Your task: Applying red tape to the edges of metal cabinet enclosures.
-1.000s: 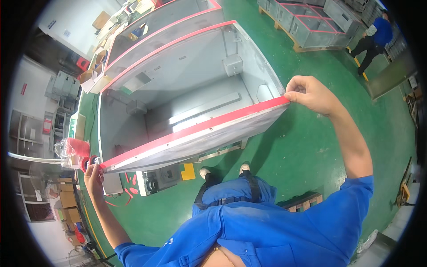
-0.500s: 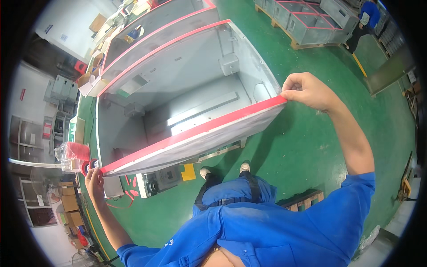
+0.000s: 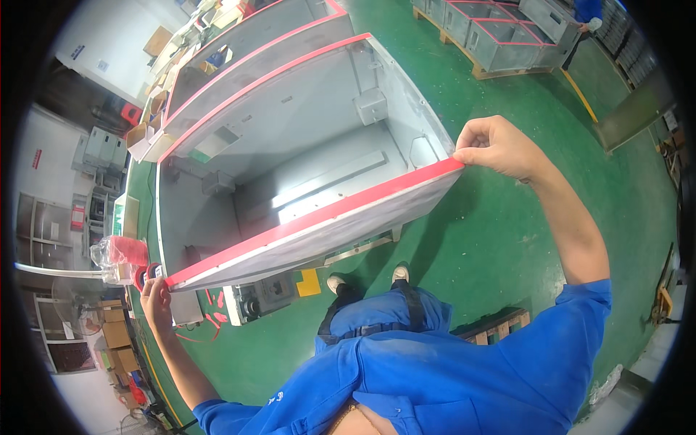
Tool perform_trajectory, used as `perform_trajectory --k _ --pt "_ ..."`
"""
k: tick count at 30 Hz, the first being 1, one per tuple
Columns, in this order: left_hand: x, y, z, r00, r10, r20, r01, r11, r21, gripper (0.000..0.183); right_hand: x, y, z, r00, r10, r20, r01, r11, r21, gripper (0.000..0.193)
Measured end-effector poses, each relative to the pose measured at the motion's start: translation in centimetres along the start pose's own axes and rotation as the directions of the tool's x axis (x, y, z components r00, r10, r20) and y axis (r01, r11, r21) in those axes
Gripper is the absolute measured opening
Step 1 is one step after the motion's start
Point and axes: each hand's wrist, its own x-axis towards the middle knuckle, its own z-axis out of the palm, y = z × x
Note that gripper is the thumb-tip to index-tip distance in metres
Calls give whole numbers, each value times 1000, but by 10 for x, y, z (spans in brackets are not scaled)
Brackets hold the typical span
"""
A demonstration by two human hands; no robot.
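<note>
A strip of red tape [image 3: 341, 210] runs along the near rim of a large open grey metal box [image 3: 293, 268]. My right hand [image 3: 496, 148] pinches the tape at the right corner of that rim, thumb against fingertips. At the rim's left end, my left hand [image 3: 156, 299] is closed on the other end of the tape, its fingertips partly hidden. A red tape roll [image 3: 142, 276] shows just beyond those fingers. Red tape also lines the box's far rim, while its bare right rim shows metal.
Another red-edged box [image 3: 254, 69] stands behind. Clear wrap covers red rolls [image 3: 127, 251] at left. Below the box are a machine [image 3: 264, 296] and red tape scraps [image 3: 216, 317]. More grey boxes [image 3: 500, 47] sit on a pallet at far right, beside a co-worker in blue [image 3: 588, 10].
Both hands keep their grip at the two ends of the rim, nearly still. The co-worker at the far right has moved up toward the picture's edge.
</note>
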Motion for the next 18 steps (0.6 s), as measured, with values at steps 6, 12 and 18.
perform_trajectory --k 6,12,18 --pt "1 0 -1 998 -69 -3 69 994 -81 3 0 1 0 1000 -6 -2 6 1000 8 14" --pt "1 -2 -2 998 -70 -7 69 994 -86 3 1 1 0 1000 -8 3 8 1000 11 12" --pt "0 0 -2 998 -70 4 70 992 -101 1 1 1 0 1000 -13 -2 13 1000 12 14"
